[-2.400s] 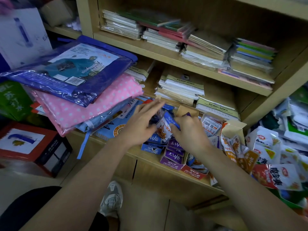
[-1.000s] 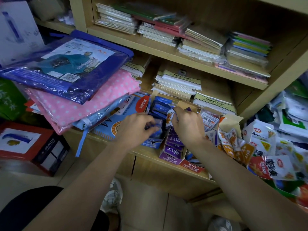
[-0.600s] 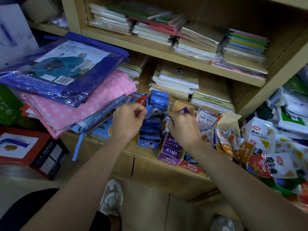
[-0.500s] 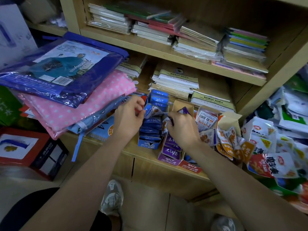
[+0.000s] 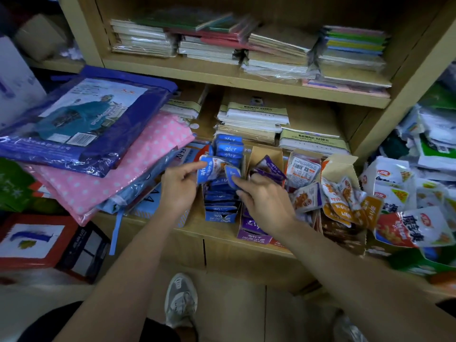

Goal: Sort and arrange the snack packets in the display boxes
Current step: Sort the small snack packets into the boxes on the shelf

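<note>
Stacks of notebooks (image 5: 278, 53) fill the upper shelf (image 5: 222, 77) from edge to edge. Paper pads (image 5: 254, 119) sit at the back of the lower shelf (image 5: 197, 230). At its left end a blue raincoat packet (image 5: 86, 119) lies on a pink dotted packet (image 5: 123, 174). A red box (image 5: 37, 240) and a grey shoe (image 5: 181, 299) are on the floor.

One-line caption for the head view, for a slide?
Left hand and right hand hold blue snack packets above the blue display box on a wooden shelf.

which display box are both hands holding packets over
The blue display box, leftmost in the row: the left hand and right hand pinch blue packets just above it. The purple box sits to its right.
</note>
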